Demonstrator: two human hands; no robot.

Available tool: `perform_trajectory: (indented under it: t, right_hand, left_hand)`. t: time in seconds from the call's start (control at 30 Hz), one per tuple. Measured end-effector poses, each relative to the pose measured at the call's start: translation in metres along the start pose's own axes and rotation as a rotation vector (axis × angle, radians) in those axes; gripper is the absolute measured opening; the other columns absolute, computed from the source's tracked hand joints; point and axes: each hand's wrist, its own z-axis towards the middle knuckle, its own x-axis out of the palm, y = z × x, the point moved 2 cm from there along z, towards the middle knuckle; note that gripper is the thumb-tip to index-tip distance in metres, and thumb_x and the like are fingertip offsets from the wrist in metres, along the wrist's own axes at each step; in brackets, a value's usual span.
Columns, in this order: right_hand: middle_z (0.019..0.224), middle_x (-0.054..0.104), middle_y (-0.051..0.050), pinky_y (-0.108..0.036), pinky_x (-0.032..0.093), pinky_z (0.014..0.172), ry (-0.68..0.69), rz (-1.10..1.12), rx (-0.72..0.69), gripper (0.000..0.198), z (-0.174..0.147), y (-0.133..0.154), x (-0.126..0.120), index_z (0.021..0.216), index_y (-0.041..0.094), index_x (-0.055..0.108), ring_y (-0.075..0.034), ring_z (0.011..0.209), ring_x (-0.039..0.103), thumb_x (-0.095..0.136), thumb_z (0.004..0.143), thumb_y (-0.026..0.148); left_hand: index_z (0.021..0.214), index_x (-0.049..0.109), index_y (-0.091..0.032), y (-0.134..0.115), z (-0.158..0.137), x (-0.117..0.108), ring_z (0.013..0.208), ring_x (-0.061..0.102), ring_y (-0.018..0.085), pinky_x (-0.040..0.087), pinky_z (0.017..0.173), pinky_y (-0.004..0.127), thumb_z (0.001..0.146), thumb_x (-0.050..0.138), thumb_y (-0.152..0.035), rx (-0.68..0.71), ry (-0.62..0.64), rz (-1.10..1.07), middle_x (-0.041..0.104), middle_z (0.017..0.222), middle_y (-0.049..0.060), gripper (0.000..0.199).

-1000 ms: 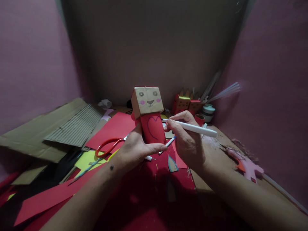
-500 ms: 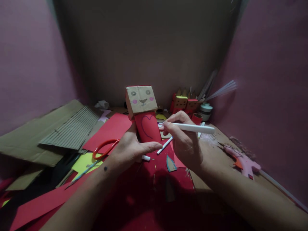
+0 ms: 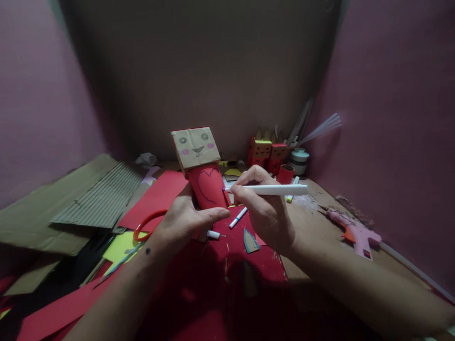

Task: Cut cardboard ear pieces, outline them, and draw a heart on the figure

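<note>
My left hand (image 3: 186, 215) grips the red tube body of a cardboard puppet (image 3: 209, 194), its thumb stretched across the lower end. The puppet's box head has grey eyes, pink cheeks and a nose drawn on it, and leans a little to the left. On the red body shows a purple heart outline. Between the fingers of my right hand (image 3: 263, 203) is a white marker (image 3: 277, 190), its purple tip at the body's right edge; whether it touches I cannot tell. Below lie a marker (image 3: 238, 217), a white cap (image 3: 213, 234) and a blue-edged cardboard piece (image 3: 250, 241).
Left are corrugated cardboard (image 3: 94, 199), red paper (image 3: 156, 194) and orange-handled scissors (image 3: 137, 232). A pink glue gun (image 3: 355, 229) lies right. At the back stand box-headed figures (image 3: 262, 149), a red tube (image 3: 286, 174) and a pale jar (image 3: 299, 161). Walls close in on both sides.
The puppet has shifted slightly left in view and tilts more to the left. My right hand with the marker has moved a little left too, its tip now at the body's edge.
</note>
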Motion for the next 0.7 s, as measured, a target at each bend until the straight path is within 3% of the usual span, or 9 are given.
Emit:
perform_trajectory:
  t: [0.13, 0.37, 0.53, 0.7]
  right_hand:
    - [0.070, 0.063, 0.004, -0.035, 0.047, 0.064, 0.013, 0.004, -0.005, 0.017, -0.001, 0.003, 0.002, 0.073, 0.027, 0.057, -0.016, 0.066, 0.060, 0.068, 0.085, 0.022]
    - [0.070, 0.061, 0.005, -0.034, 0.045, 0.062, 0.058, 0.013, -0.026, 0.017, -0.005, 0.004, 0.005, 0.072, 0.027, 0.054, -0.015, 0.063, 0.057, 0.067, 0.082, 0.021]
    - [0.068, 0.060, 0.005, -0.034, 0.045, 0.063, 0.084, 0.004, -0.036, 0.017, -0.009, 0.005, 0.007, 0.073, 0.027, 0.054, -0.016, 0.065, 0.057, 0.067, 0.080, 0.019]
    - [0.070, 0.064, 0.004, -0.036, 0.046, 0.067, 0.022, 0.055, 0.008, 0.016, -0.005, 0.001, 0.003, 0.073, 0.027, 0.059, -0.018, 0.068, 0.060, 0.071, 0.083, 0.022]
  left_hand:
    - [0.079, 0.066, -0.024, 0.000, 0.000, 0.000, 0.047, 0.057, 0.018, 0.067, 0.049, 0.038, 0.058, 0.102, -0.040, 0.004, 0.004, -0.009, 0.063, 0.055, -0.004, 0.044]
    - [0.087, 0.074, -0.022, -0.001, 0.001, -0.001, 0.060, 0.069, 0.024, 0.071, 0.055, 0.044, 0.054, 0.104, -0.041, -0.016, -0.010, 0.000, 0.071, 0.068, 0.000, 0.049]
    - [0.074, 0.072, -0.023, -0.009, -0.001, 0.001, 0.049, 0.062, 0.018, 0.067, 0.052, 0.036, 0.057, 0.102, -0.045, -0.019, 0.015, 0.027, 0.062, 0.056, -0.005, 0.041]
    - [0.089, 0.071, -0.024, -0.008, -0.004, 0.001, 0.055, 0.067, 0.020, 0.068, 0.053, 0.036, 0.057, 0.102, -0.042, 0.002, 0.002, 0.017, 0.069, 0.065, -0.004, 0.048]
